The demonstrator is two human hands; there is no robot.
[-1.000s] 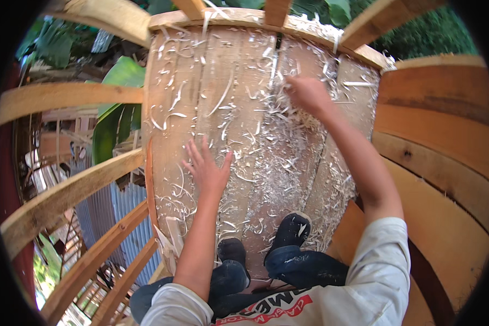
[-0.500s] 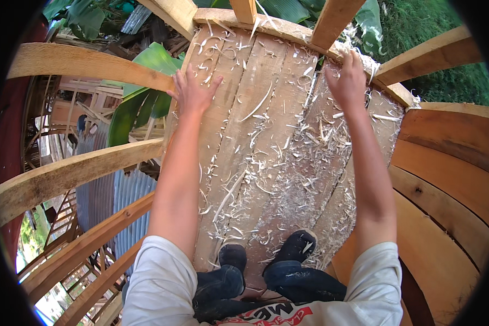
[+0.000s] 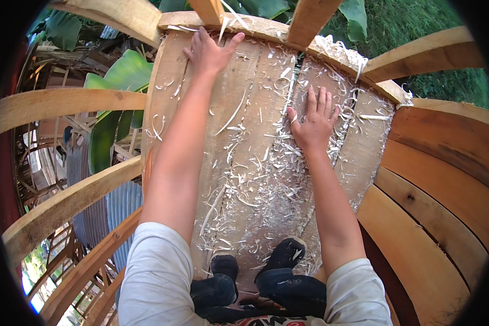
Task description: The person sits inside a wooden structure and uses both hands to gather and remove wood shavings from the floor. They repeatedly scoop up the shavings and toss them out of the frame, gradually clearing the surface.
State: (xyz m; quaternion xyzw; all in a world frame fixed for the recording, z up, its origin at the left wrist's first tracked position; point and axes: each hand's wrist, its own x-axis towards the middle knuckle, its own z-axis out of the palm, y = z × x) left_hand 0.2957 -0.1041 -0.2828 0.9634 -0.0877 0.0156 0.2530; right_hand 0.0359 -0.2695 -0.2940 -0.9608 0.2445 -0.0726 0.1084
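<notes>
Has left grip [image 3: 212,51] spread wide at far edge of floor [image 3: 263,87], near left corner; has right grip [image 3: 316,119] likewise spread toward far right corner, among wood shavings [image 3: 288,153] scattered across floor.

The plank floor [image 3: 214,144] is bordered by a board wall [image 3: 434,174] at right and by spaced wooden rails [image 3: 70,202] at left. Beyond these rails, corrugated metal sheets [image 3: 124,201] and a broad banana leaf [image 3: 127,70] are seen in daylight; foliage [image 3: 440,87] is seen at upper right.
</notes>
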